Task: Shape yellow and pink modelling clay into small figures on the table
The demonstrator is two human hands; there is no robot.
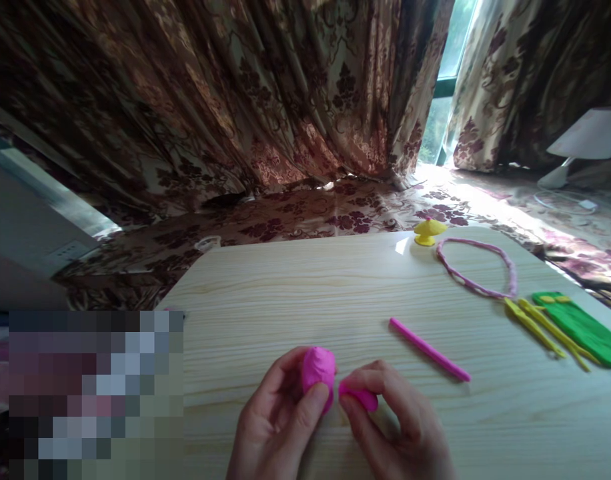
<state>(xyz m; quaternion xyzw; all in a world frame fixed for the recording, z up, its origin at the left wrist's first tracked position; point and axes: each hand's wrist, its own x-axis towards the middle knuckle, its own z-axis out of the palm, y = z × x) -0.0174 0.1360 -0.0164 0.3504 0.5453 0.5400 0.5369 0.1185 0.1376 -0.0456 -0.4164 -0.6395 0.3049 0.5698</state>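
Observation:
My left hand [280, 407] is closed around a lump of bright pink modelling clay [318, 367], thumb pressed on its front. Just beside it, my right hand [395, 420] pinches a smaller piece of pink clay [368, 399] between thumb and fingers. A narrow gap shows between the two pieces. Beyond my right hand, a thin pink clay stick [428, 349] lies slanted on the pale wooden table [265, 287].
Farther right lie yellow forked strips [535, 327] and a green slab with yellow bits [580, 330]. A twisted pink-purple ring [478, 290] and a yellow footed shape [428, 232] sit near the back edge. A white lamp [585, 133] stands behind; the lower left is pixelated.

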